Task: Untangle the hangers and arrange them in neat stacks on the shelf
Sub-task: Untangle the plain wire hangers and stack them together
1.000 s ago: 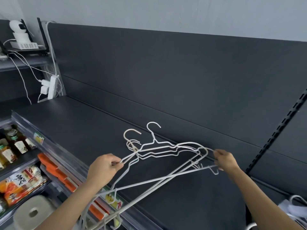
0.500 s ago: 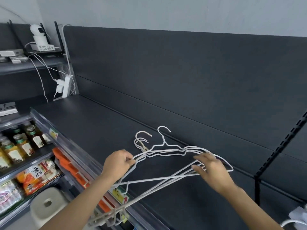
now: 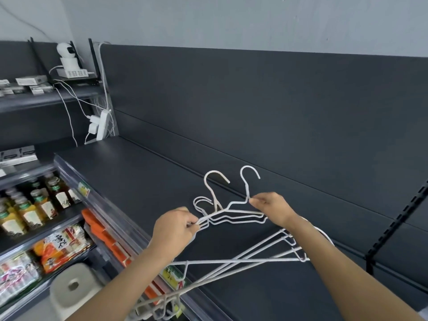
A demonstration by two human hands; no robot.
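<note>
White wire hangers (image 3: 236, 212) run lengthwise above the shelf (image 3: 139, 177), hooks toward its back edge. My left hand (image 3: 174, 230) grips their shoulder ends; my right hand (image 3: 273, 208) pinches one neck.

White coated-wire hangers (image 3: 234, 215); matt dark shelf (image 3: 139, 172).

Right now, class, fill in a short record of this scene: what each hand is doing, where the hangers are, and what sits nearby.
Left hand: grips one end of the bunched white hangers
Right hand: pinches one hanger's neck just under its hook
Hangers: tangled, held over the dark shelf; some trail past its front edge
Stacks on shelf: none in view
Nearby: bottles on a lower shelf at left; stool below
</note>
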